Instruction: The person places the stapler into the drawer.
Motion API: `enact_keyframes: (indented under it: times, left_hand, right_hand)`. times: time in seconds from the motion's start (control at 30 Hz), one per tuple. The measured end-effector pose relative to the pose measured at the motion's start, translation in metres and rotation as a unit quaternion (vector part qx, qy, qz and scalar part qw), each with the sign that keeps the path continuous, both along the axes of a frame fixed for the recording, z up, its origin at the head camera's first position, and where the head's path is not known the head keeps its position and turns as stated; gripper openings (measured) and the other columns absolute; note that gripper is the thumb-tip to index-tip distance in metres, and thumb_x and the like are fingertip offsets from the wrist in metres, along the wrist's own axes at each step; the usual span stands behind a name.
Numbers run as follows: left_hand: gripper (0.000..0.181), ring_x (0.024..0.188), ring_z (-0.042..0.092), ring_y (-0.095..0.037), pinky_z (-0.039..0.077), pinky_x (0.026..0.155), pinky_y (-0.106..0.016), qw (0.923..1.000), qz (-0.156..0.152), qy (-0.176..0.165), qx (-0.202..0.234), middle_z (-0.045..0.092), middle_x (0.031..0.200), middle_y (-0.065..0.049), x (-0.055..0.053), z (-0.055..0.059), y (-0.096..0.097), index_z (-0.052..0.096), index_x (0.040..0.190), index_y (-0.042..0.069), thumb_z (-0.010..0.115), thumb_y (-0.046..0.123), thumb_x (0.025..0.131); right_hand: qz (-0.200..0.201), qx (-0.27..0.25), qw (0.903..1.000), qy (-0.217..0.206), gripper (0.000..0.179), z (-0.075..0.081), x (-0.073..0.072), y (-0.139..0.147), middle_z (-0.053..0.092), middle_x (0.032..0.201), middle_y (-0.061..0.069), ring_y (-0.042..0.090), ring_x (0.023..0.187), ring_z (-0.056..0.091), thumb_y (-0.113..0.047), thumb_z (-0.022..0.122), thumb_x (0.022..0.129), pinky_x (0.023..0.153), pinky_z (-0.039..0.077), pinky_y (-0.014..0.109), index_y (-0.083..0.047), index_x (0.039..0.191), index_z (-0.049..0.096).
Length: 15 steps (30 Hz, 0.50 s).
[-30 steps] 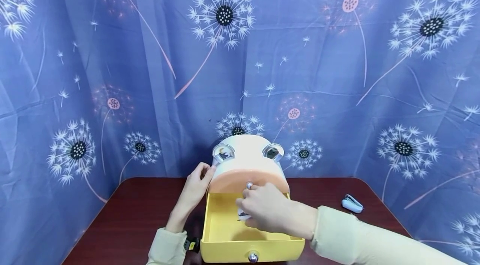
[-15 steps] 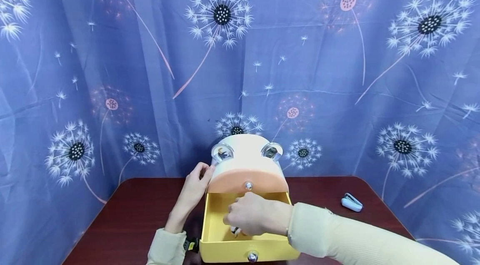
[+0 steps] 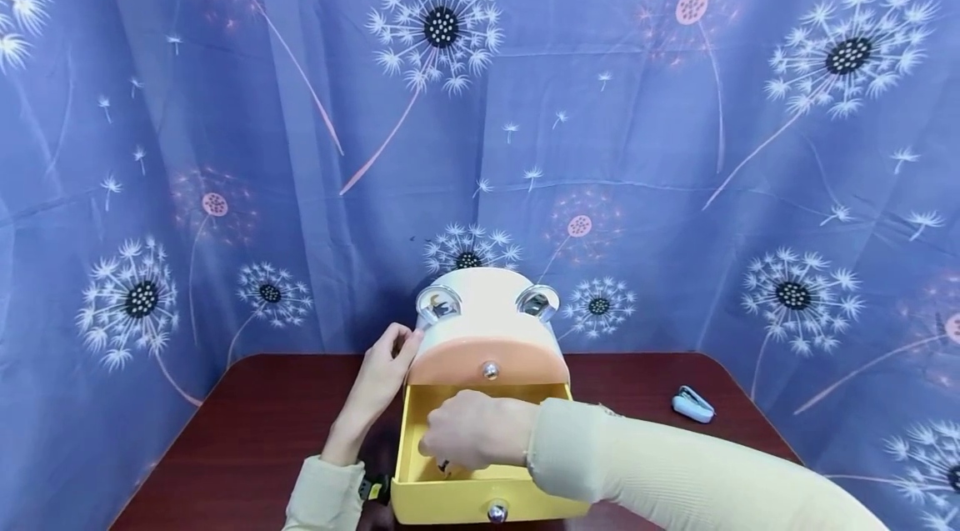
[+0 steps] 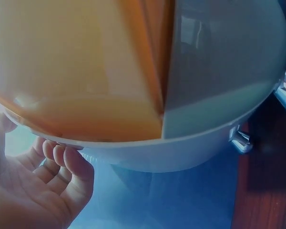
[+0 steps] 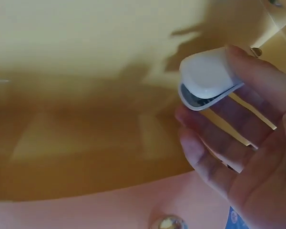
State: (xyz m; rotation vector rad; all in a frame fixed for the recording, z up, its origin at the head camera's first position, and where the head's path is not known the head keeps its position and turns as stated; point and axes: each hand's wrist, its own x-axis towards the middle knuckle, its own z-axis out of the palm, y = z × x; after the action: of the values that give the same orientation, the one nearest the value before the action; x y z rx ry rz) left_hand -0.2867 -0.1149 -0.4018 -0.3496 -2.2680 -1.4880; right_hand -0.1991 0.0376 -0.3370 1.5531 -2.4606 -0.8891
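Note:
A white drawer box [image 3: 480, 298] with two round silver-rimmed eyes stands on the table. Its yellow lower drawer [image 3: 442, 502] is pulled out, while the orange-pink upper drawer [image 3: 453, 360] sits closed. My left hand [image 3: 378, 373] holds the box's left side, and the left wrist view shows its curled fingers [image 4: 78, 164] at the rim. Inside the yellow drawer, my right hand [image 3: 476, 431] pinches a small white stapler [image 5: 207, 74] between thumb and fingers. The head view shows only a dark sliver of that stapler below the hand.
A light blue stapler [image 3: 693, 404] lies on the dark red table [image 3: 262, 423], right of the box. A blue curtain with dandelion prints [image 3: 510, 139] hangs close behind the table. Silver knobs [image 3: 497, 512] stick out from both drawer fronts.
My right hand has moved leftward and down into the yellow drawer, carrying the white stapler. My left hand keeps its place on the box. The view has shifted slightly.

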Motion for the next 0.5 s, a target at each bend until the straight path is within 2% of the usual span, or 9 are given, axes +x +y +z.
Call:
enact_keyframes:
  times: [0.17, 0.5]
  left_hand:
    - [0.029, 0.051, 0.046, -0.015, 0.037, 0.047, -0.026, 1.0, 0.001, -0.001, 0.004, 0.045, 0.059, -0.001, 0.001, 0.002, -0.001, 0.051, 0.082, 0.021, 0.05, 0.05, 0.083]
    - [0.03, 0.053, 0.046, -0.016, 0.037, 0.048, -0.026, 1.0, 0.004, 0.001, 0.006, 0.045, 0.06, -0.001, 0.001, 0.002, 0.001, 0.052, 0.083, 0.02, 0.051, 0.049, 0.083]
  right_hand:
    - [-0.032, 0.008, 0.9994, -0.01, 0.011, -0.005, -0.002, -0.008, 0.055, 0.071, -0.013, 0.007, 0.062, 0.053, -0.037, 0.067, 0.074, 0.049, 0.043, 0.027, -0.033, 0.074, 0.057]
    - [-0.042, 0.002, 0.9987, -0.027, 0.011, -0.011, -0.005, -0.008, 0.054, 0.07, -0.014, 0.006, 0.061, 0.052, -0.041, 0.065, 0.075, 0.049, 0.042, 0.027, -0.034, 0.077, 0.057]
